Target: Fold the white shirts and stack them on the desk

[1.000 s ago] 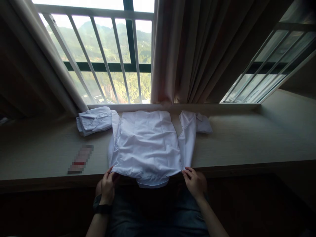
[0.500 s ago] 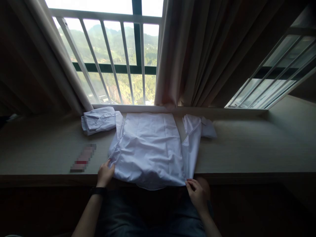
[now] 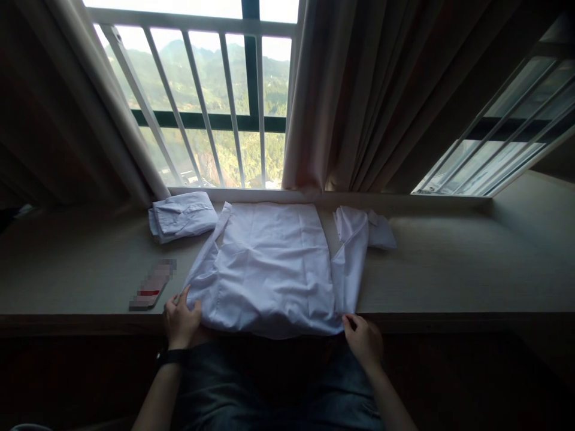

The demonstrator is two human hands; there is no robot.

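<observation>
A white shirt [image 3: 274,263] lies spread on the wide sill, its near edge hanging slightly over the front. My left hand [image 3: 181,317], with a dark band on its wrist, closes on the shirt's near left corner, the fingertips partly on top of the cloth. At the near right corner my right hand [image 3: 363,338] pinches the cloth between thumb and fingers. The right sleeve [image 3: 353,257] runs along the body and is bent over at its far end. Along the left side the other sleeve [image 3: 211,251] slants outward.
A folded white garment [image 3: 182,215] rests at the back left of the sill [image 3: 449,269]. Nearer lies a flat pinkish item [image 3: 153,287], blurred out. More white cloth [image 3: 381,232] sits beyond the right sleeve. Behind are a barred window [image 3: 215,114] and curtains [image 3: 354,96].
My left hand has moved outward to the left, drawing the shirt's left side and sleeve with it. My right hand has shifted slightly right and up, still pinching the corner.
</observation>
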